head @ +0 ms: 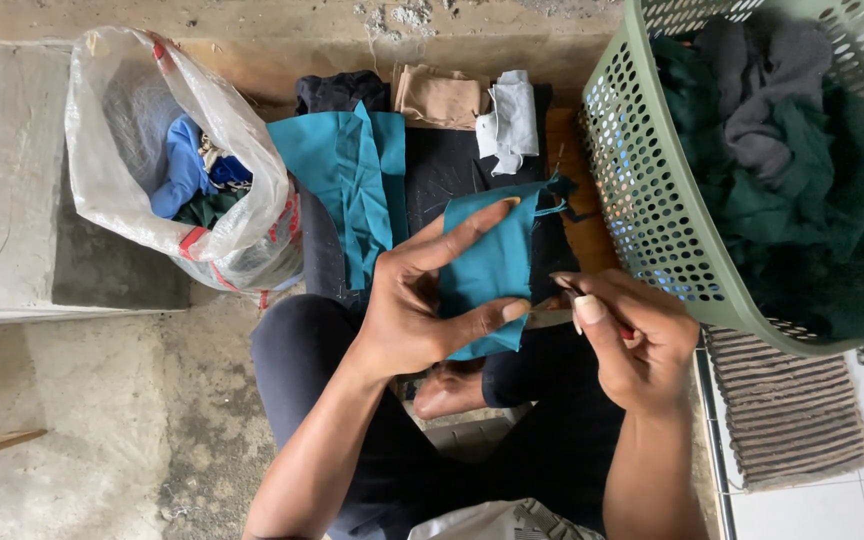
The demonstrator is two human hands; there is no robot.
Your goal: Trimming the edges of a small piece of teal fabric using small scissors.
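You hold a teal cloth piece over your lap, between a bag and a basket.

From the head camera: your left hand point(414, 305) pinches the teal cloth piece point(492, 265), while your right hand point(624, 340) is closed around small scissors point(552, 316) at its edge. Left of the cloth, a clear plastic bag point(127, 150) holds blue and dark fabric scraps. Right of it, a green perforated basket point(652, 200) holds dark green and grey cloth.

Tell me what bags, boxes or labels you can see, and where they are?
Plastic bag: upper left on the floor, clear-white with red trim, open, blue and dark cloth inside.
Laundry basket: upper right, green, full of holes, holds dark green and grey cloth.
No labels, signs or screens show.
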